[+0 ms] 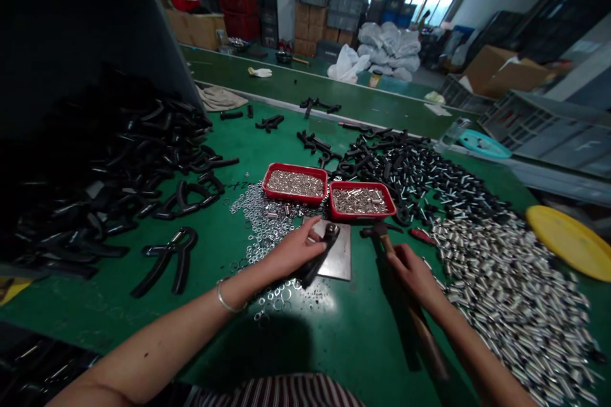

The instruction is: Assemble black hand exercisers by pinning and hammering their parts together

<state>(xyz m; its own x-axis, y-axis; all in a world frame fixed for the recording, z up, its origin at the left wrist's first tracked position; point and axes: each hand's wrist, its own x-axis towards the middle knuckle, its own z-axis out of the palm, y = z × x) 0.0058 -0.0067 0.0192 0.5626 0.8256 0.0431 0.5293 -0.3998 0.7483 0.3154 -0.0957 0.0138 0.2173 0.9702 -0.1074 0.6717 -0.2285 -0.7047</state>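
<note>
My left hand [296, 250] is closed around a black handle-like part [311, 272] with a round metal piece at its upper end. It holds that part over a flat metal plate [340, 261] on the green table. Gripped in my right hand [414, 275] is a hammer [386, 243], its head just right of the plate and its wooden handle running back toward me. Behind the plate stand two red trays of small metal pieces, the left tray [296, 198] and the right tray [363, 217]. Loose metal rings [267, 229] lie left of the plate.
Silvery cylinders [510, 292] heap up on the right, near a yellow lid [570, 241]. Black parts with pins [405, 168] pile behind them. At left, a tipped grey bin [179, 44] spills black handles [167, 140]. A red-handled tool [422, 236] lies right of the hammer.
</note>
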